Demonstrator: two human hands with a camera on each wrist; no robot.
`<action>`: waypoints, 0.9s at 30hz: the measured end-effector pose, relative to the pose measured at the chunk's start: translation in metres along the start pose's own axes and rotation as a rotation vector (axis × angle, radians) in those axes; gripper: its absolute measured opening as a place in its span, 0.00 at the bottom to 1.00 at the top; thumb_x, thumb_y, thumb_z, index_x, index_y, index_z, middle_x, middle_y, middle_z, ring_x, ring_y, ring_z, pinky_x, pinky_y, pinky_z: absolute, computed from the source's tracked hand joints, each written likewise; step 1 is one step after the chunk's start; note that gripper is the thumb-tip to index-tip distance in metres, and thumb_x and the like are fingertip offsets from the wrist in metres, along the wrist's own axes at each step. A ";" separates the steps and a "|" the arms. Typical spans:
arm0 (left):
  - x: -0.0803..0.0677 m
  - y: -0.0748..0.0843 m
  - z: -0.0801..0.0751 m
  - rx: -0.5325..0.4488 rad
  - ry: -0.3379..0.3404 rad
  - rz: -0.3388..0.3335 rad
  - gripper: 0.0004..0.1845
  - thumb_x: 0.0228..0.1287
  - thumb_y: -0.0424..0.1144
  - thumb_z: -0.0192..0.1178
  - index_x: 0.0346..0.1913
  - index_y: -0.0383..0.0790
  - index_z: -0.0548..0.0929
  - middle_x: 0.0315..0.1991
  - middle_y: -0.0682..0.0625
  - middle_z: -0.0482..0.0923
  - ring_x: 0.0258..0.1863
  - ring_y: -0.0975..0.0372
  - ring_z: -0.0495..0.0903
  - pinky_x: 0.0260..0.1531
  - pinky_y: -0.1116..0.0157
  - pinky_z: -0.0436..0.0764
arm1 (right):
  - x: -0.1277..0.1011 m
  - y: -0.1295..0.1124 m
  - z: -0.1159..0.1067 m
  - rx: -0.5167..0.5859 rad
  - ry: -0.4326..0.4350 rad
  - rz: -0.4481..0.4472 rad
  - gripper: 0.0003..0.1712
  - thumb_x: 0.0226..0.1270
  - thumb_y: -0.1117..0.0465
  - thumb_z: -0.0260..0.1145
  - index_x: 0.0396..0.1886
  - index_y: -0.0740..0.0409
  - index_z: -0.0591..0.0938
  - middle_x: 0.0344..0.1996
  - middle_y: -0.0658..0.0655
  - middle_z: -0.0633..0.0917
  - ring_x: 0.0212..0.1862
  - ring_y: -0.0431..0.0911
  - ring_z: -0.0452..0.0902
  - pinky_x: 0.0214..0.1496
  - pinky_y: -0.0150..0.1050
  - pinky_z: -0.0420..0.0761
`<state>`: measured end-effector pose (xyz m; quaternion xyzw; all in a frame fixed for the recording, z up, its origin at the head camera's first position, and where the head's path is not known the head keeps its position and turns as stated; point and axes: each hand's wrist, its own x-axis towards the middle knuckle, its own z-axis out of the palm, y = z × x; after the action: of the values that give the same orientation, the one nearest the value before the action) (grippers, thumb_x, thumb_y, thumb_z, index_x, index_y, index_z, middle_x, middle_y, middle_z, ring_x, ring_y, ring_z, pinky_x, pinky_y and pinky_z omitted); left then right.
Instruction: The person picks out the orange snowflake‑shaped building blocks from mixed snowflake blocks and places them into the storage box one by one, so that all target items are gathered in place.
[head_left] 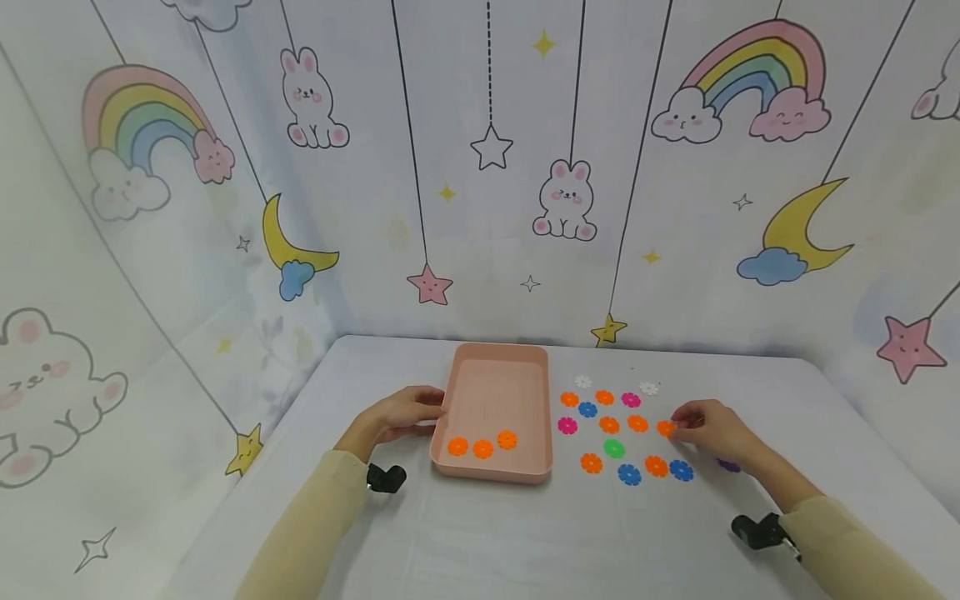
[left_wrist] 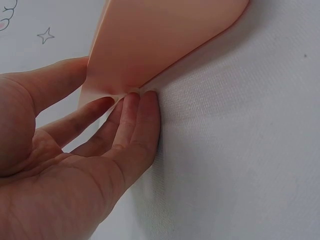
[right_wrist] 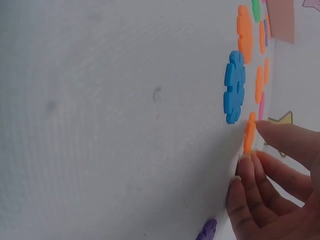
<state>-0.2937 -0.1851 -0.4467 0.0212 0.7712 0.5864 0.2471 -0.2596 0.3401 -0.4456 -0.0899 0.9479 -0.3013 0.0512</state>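
At the left side of a pink tray (head_left: 491, 400), my left hand (head_left: 406, 412) grips the edge. In the left wrist view the thumb lies against the tray wall (left_wrist: 150, 40), and bent fingertips meet its lower edge. Three orange notched flower discs (head_left: 483, 449) lie inside the tray near its front. My right hand (head_left: 711, 432) pinches another orange flower disc (head_left: 666, 428) at the right of the scattered ones. The right wrist view has that orange disc (right_wrist: 249, 132) between thumb and fingertips, close over the tabletop, with a blue flower disc (right_wrist: 234, 87) beside it.
Several flower discs in orange, blue (head_left: 629, 475), pink (head_left: 567, 426), green (head_left: 614, 448) and white (head_left: 649, 388) are spread right of the tray. A purple disc (head_left: 728, 465) is partly hidden by my right hand. A patterned curtain (head_left: 487, 225) stands behind the white table (head_left: 480, 533).
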 end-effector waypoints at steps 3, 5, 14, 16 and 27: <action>0.001 -0.001 0.000 -0.008 -0.011 0.004 0.28 0.75 0.33 0.60 0.72 0.29 0.67 0.70 0.37 0.70 0.62 0.50 0.77 0.64 0.50 0.78 | 0.001 0.001 0.002 -0.007 0.006 0.012 0.19 0.65 0.60 0.72 0.49 0.70 0.82 0.35 0.55 0.83 0.40 0.50 0.76 0.40 0.37 0.81; 0.001 -0.001 -0.001 -0.012 -0.013 0.003 0.28 0.75 0.33 0.59 0.73 0.29 0.67 0.70 0.37 0.69 0.63 0.50 0.76 0.65 0.50 0.78 | 0.002 0.003 0.003 -0.013 0.007 0.014 0.19 0.65 0.60 0.72 0.48 0.69 0.83 0.35 0.55 0.83 0.40 0.50 0.76 0.41 0.38 0.81; 0.001 0.001 0.000 -0.013 0.006 -0.002 0.28 0.74 0.34 0.61 0.72 0.29 0.68 0.68 0.38 0.71 0.61 0.51 0.77 0.64 0.50 0.79 | 0.003 0.003 0.003 -0.012 -0.003 0.017 0.17 0.65 0.59 0.72 0.47 0.68 0.82 0.35 0.54 0.82 0.39 0.49 0.75 0.41 0.40 0.80; 0.002 0.000 0.000 -0.019 0.008 -0.003 0.28 0.74 0.34 0.61 0.72 0.29 0.68 0.68 0.38 0.71 0.61 0.51 0.77 0.64 0.50 0.79 | 0.003 0.003 0.002 -0.007 0.000 0.014 0.18 0.65 0.59 0.72 0.46 0.68 0.82 0.35 0.54 0.82 0.39 0.49 0.75 0.41 0.39 0.80; 0.003 -0.001 -0.001 -0.006 0.005 0.003 0.28 0.75 0.34 0.60 0.73 0.29 0.67 0.69 0.37 0.70 0.61 0.50 0.77 0.64 0.49 0.78 | 0.001 0.000 -0.001 -0.006 0.017 0.020 0.14 0.66 0.60 0.72 0.44 0.66 0.83 0.35 0.55 0.84 0.38 0.49 0.76 0.40 0.40 0.81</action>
<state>-0.2959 -0.1852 -0.4486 0.0204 0.7698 0.5893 0.2443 -0.2610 0.3406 -0.4452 -0.0779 0.9501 -0.2987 0.0457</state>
